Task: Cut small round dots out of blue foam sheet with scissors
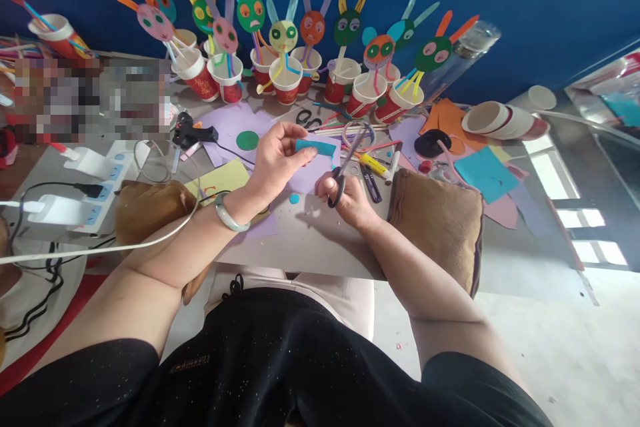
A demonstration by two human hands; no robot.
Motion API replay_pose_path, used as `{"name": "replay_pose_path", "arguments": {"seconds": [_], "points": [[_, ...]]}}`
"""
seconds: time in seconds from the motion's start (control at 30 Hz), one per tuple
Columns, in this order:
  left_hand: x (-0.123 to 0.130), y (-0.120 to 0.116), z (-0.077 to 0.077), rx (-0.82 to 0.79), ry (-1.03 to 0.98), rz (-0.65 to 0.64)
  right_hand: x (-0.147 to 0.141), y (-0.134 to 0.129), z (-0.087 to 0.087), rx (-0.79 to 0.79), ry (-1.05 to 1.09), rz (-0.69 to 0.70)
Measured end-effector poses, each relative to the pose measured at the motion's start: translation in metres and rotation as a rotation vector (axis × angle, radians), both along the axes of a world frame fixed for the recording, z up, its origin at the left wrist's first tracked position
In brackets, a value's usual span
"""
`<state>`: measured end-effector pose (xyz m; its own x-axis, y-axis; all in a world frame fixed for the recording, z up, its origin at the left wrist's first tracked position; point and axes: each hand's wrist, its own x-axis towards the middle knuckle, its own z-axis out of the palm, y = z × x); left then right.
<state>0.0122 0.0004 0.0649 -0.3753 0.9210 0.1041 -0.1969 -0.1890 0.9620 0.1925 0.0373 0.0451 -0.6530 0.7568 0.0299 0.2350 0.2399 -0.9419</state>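
Observation:
Between the thumb and fingers of my left hand is a small folded strip of blue paper. My right hand grips dark-handled scissors, their blades pointing up and away, just right of the strip. The blades look a little apart and not touching the paper. Purple paper lies beneath the hands. A small blue paper disc rests on the table below my left hand, and a green disc lies on purple paper to its left.
Red-and-white cups with paper rabbit heads line the back. A glue gun and power strip are left. Right are a brown cushion, a yellow tube, a cutter and blue paper.

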Motion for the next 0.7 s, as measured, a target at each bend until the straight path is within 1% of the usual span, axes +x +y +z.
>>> {"name": "replay_pose_path", "arguments": {"seconds": [0.13, 0.2, 0.3, 0.4, 0.47, 0.57, 0.7], "points": [[0.0014, -0.0008, -0.0002, -0.036, 0.065, -0.054, 0.0005, 0.0038, -0.0005, -0.001, 0.154, -0.193], [0.0017, -0.0021, -0.0009, -0.044, 0.099, -0.086, 0.0008, 0.006, -0.0018, 0.001, 0.219, -0.254], [0.0016, -0.0038, -0.0026, -0.05, 0.161, -0.111, 0.0011, 0.0077, -0.0025, 0.047, 0.287, -0.312], [0.0016, -0.0042, -0.004, -0.05, 0.191, -0.12, 0.0015, 0.0069, -0.0009, 0.112, 0.33, -0.322], [0.0019, -0.004, -0.0041, -0.054, 0.165, -0.148, 0.0019, 0.006, 0.0003, 0.135, 0.341, -0.305], [0.0026, -0.0036, -0.0029, -0.06, 0.081, -0.192, 0.0026, 0.0059, 0.0005, 0.119, 0.322, -0.274], [0.0032, -0.0039, -0.0003, -0.054, -0.015, -0.202, 0.0018, 0.0058, 0.0003, 0.064, 0.278, -0.202]]}}
